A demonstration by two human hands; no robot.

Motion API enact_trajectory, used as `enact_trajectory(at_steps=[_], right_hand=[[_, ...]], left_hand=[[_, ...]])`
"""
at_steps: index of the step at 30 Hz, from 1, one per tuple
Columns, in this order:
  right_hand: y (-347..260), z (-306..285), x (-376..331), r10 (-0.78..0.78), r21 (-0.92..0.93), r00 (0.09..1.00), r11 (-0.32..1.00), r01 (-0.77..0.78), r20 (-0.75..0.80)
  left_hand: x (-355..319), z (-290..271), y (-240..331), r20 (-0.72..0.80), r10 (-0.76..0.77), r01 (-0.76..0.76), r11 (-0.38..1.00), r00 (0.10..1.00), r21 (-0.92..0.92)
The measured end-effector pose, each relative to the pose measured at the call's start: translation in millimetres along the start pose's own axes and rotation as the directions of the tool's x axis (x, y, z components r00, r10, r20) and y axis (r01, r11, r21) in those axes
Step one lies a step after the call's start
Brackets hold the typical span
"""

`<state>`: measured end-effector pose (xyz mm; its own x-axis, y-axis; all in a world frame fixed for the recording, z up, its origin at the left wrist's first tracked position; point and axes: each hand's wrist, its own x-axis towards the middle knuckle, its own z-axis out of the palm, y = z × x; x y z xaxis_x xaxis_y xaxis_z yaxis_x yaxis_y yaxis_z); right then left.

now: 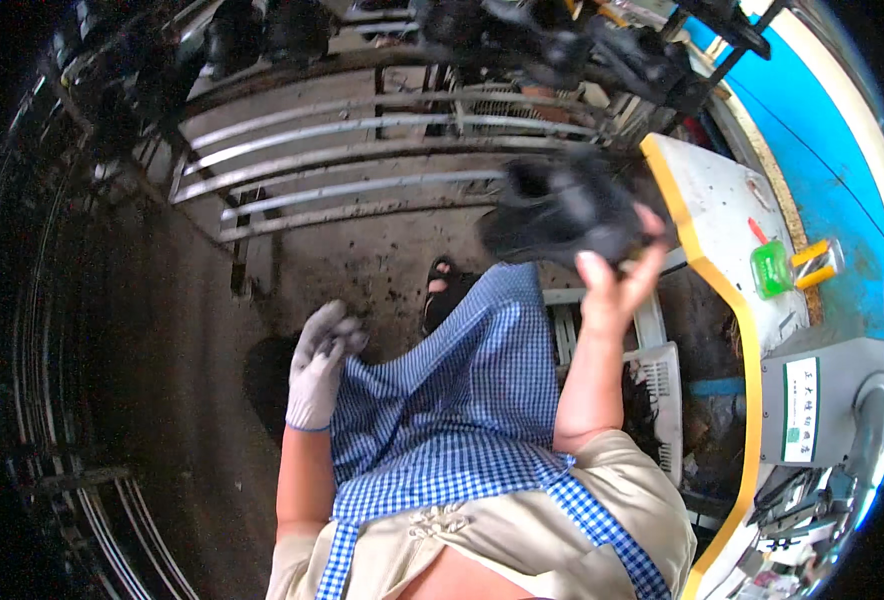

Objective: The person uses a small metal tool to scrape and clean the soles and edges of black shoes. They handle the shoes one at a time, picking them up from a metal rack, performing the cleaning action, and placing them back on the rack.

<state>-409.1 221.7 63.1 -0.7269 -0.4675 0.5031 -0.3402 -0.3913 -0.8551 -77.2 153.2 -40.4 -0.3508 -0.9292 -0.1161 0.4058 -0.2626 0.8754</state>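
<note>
My bare right hand (622,275) is raised at right of centre, its thumb and fingers closed on a black shoe (562,210). Motion blurs the shoe, and I cannot tell if a second one is held with it. On my left hand (317,365) is a white glove with greyish fingers. That hand hangs low beside my blue checked apron (462,400), fingers curled in, with nothing visible in them.
Metal rack rails (362,140) cross ahead, with several black shoes (552,40) above them. At right a yellow-edged worktable (697,190) bears a green bottle (770,270) and a grey machine (827,400). A white plastic crate (667,410) sits below it.
</note>
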Motion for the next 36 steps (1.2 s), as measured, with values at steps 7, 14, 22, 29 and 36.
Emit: enact_trajectory(at_steps=[7,14,22,29,36], right_hand=[[51,67,-92,0.401,0.051,0.512,0.748,-0.662,0.76],[41,81,-91,0.133,0.075,0.521,0.931,-0.358,0.843],[-15,92,-66,-0.24,0.073,0.416,0.922,0.38,0.877],[-15,102,-74,-0.329,0.022,0.264,0.661,0.75,0.907],[-28,96,-70,-0.244,-0.034,0.191,0.531,0.847,0.951]], left_hand=[[12,43,35,0.028,-0.012,-0.003,0.869,1.0,0.494],[-14,29,35,0.095,-0.103,0.086,0.983,0.99,0.161],[-26,48,47,0.208,0.089,-0.179,0.867,0.974,0.465],[-24,49,44,0.204,0.165,-0.253,0.787,0.965,0.562],[-22,56,32,0.217,0.296,-0.367,0.726,0.93,0.582]])
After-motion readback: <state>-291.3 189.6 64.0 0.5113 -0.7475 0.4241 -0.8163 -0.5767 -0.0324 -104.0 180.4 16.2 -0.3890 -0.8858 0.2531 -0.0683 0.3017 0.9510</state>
